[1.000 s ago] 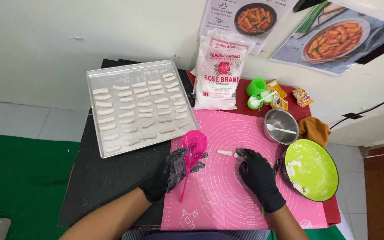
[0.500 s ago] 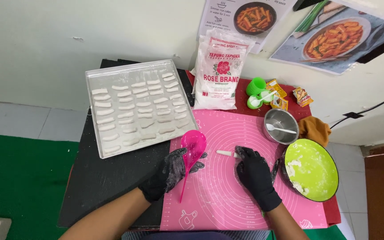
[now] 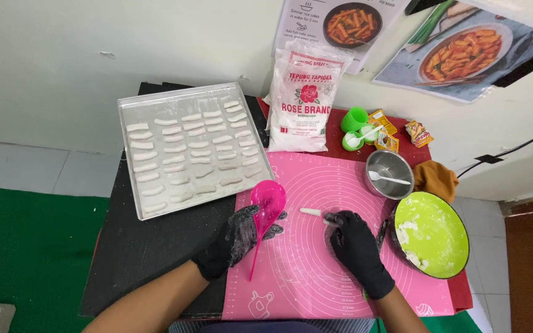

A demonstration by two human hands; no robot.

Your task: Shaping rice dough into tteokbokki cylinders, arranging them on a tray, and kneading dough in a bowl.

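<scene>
Fingers (image 3: 334, 219) of the right hand (image 3: 356, 250) have slid to press the dough (image 3: 309, 212) flat-palmed; left hand (image 3: 235, 237) still grips the scraper (image 3: 266, 206).

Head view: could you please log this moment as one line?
left hand: holds pink scraper | right hand: fingers on white dough piece, pink mat | green bowl: right | tray: dough rows
</scene>
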